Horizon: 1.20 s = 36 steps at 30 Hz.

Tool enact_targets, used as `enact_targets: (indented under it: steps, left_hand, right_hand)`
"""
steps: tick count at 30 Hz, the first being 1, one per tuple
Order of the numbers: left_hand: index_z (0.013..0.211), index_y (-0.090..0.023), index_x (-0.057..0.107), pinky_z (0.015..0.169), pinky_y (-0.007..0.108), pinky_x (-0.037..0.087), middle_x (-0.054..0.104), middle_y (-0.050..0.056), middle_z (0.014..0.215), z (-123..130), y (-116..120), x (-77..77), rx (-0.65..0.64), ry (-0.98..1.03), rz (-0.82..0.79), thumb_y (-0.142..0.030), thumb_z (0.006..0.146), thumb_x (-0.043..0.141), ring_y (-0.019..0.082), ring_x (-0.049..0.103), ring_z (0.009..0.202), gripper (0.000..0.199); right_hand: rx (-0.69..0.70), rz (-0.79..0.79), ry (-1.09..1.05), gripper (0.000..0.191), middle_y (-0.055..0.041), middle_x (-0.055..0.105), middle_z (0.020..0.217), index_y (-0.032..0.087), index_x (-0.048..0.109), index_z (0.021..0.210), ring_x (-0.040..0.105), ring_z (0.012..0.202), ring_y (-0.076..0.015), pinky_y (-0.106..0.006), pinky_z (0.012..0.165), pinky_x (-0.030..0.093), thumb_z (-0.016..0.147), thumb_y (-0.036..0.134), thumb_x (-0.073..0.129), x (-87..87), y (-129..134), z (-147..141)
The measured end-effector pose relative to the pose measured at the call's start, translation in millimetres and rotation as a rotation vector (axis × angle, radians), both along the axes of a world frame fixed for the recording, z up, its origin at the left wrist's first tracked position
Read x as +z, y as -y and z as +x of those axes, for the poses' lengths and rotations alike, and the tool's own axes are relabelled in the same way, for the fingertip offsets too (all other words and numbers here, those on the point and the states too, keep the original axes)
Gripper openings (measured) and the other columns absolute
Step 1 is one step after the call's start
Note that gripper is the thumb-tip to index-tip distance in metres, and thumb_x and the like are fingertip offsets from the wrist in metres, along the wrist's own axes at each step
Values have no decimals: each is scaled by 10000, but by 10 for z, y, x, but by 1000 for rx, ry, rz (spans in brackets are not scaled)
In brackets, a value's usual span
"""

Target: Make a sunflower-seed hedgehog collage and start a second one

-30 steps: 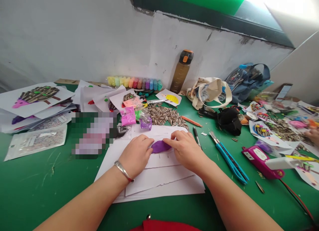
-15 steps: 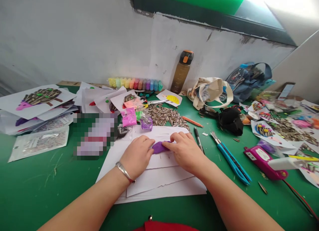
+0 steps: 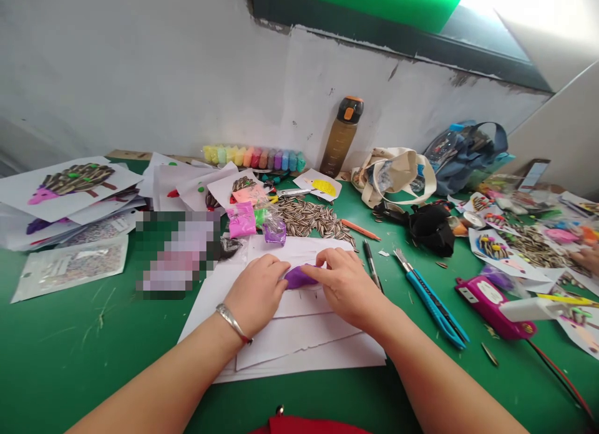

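Observation:
A flattened piece of purple modelling clay (image 3: 299, 277) lies on the top sheet of a stack of white paper (image 3: 306, 350). My left hand (image 3: 262, 290), with a silver bangle at the wrist, holds the clay's left end between bent fingers and thumb. From the other side my right hand (image 3: 345, 285) grips it, its index finger pressing on the clay's upper surface. The fingers cover both ends of the clay. Short pencil marks show on the paper just below it. A purple clay packet (image 3: 275, 232) and a pink packet (image 3: 242, 219) lie beyond the paper.
Behind the packets is a heap of striped sunflower seeds (image 3: 309, 216). A blue utility knife (image 3: 430, 303), a black pen (image 3: 372, 264) and a magenta glue gun (image 3: 491, 306) lie rightward. Seed-hedgehog pictures (image 3: 77, 184) are stacked at left. A bottle (image 3: 343, 135) leans by the wall.
My right index finger has shifted slightly left over the clay, and its right part looks lifted or folded. Another person's hand has appeared at the far right edge.

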<state>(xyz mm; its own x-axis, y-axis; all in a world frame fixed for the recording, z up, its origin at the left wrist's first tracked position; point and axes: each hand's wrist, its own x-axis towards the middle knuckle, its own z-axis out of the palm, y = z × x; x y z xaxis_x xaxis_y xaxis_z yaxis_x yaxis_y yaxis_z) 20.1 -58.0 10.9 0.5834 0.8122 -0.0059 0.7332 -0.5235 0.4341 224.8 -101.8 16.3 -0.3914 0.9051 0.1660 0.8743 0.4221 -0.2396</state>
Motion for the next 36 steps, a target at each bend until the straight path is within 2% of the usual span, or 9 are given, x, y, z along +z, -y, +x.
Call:
enact_targets:
  steps: [4, 10, 19, 25, 30, 36]
  left_hand:
    - [1082, -153, 652, 933, 410, 460, 626, 102, 1045, 4, -2, 0, 4, 1, -2, -135, 880, 514, 254, 569, 1004, 245]
    - [1069, -160, 663, 929, 408, 464, 628, 102, 1028, 4, 1, -14, 0, 2, 18, -130, 886, 490, 254, 572, 1005, 253]
    - [1105, -154, 652, 923, 410, 462, 619, 101, 1032, -4, -4, -25, 1, 3, -3, -138, 880, 512, 250, 565, 989, 265]
    - [1091, -164, 649, 930, 406, 458, 619, 100, 1040, -8, -4, -34, -7, 6, 4, -142, 888, 479, 245, 560, 998, 266]
    - [1067, -163, 657, 925, 408, 459, 625, 106, 1025, -5, -2, -15, -9, 1, 9, -137, 888, 459, 251, 566, 1000, 268]
    - [1078, -163, 659, 907, 405, 467, 631, 103, 1025, -8, -9, -19, -10, 11, 13, -142, 880, 480, 252, 573, 984, 268]
  right_hand:
    - [32, -12, 80, 431, -57, 554, 1016, 334, 641, 1170, 459, 911, -200, -349, 814, 289, 871, 62, 491, 2, 3, -29]
    - [-36, -2, 183, 451, -75, 563, 1035, 337, 614, 1219, 451, 909, -222, -378, 821, 275, 859, 87, 510, -32, -65, -36]
    - [-78, 18, -40, 514, -54, 551, 1000, 313, 641, 1186, 476, 907, -190, -336, 798, 292, 819, -4, 470, -92, -91, 34]
    - [14, -42, 44, 423, -56, 549, 963, 318, 651, 1158, 451, 889, -196, -342, 783, 269, 864, 66, 482, -42, -45, -57]
    - [-48, -33, 123, 440, -63, 559, 964, 323, 639, 1175, 440, 880, -207, -356, 776, 249, 854, 66, 485, -40, -103, -74]
    - [-55, -35, 61, 485, -60, 547, 999, 323, 635, 1183, 454, 897, -197, -344, 791, 261, 834, 25, 478, -24, -90, -58]
